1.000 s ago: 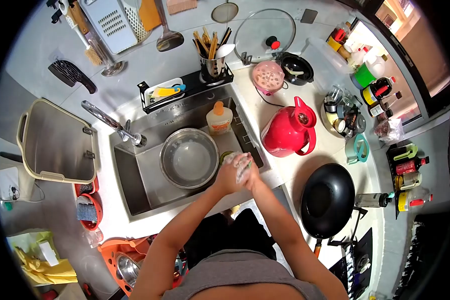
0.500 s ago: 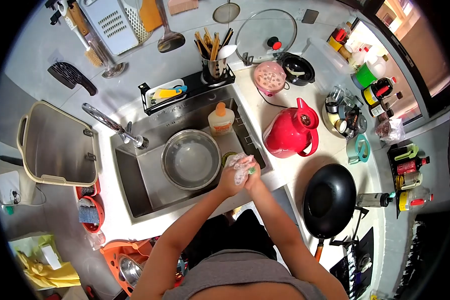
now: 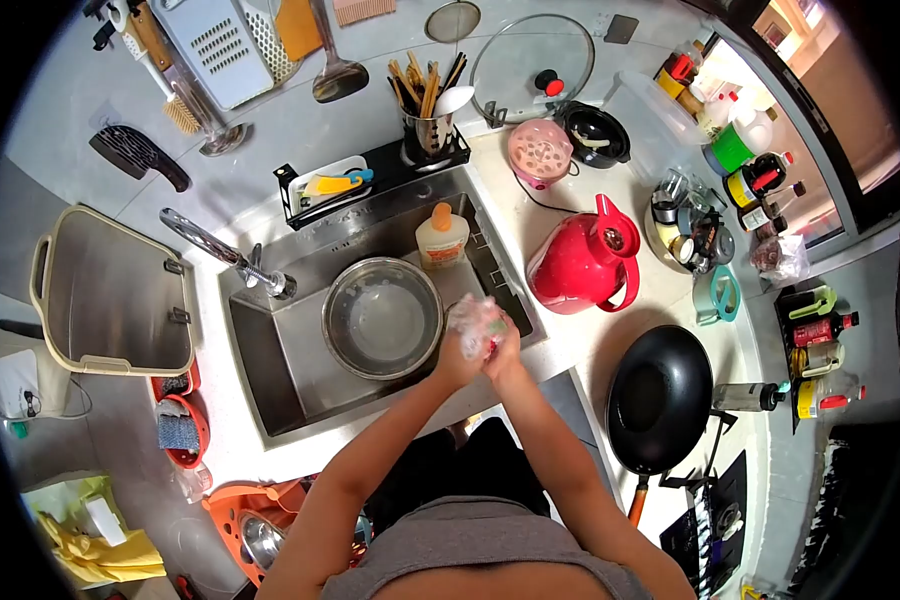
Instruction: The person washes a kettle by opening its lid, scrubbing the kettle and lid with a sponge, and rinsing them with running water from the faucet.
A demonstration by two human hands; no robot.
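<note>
My left hand (image 3: 462, 345) and my right hand (image 3: 504, 345) are together over the front right part of the steel sink (image 3: 300, 385). White suds cover the fingers, and a bit of something green and red shows between the hands, too small and foamy to name. Both hands look closed round it. Just left of them sits a round metal basin (image 3: 382, 318) with cloudy water in it. Behind the hands, a white bottle with an orange cap (image 3: 442, 240) stands inside the sink.
The faucet (image 3: 230, 255) reaches over the sink's left corner. On the right counter are a red kettle (image 3: 580, 262), a black wok (image 3: 660, 400) and a pink round appliance (image 3: 540, 152). A black rack (image 3: 375, 180) lines the sink's back edge.
My hands have shifted slightly against each other, and more foam covers the fingers of my left hand. The view has moved very slightly.
</note>
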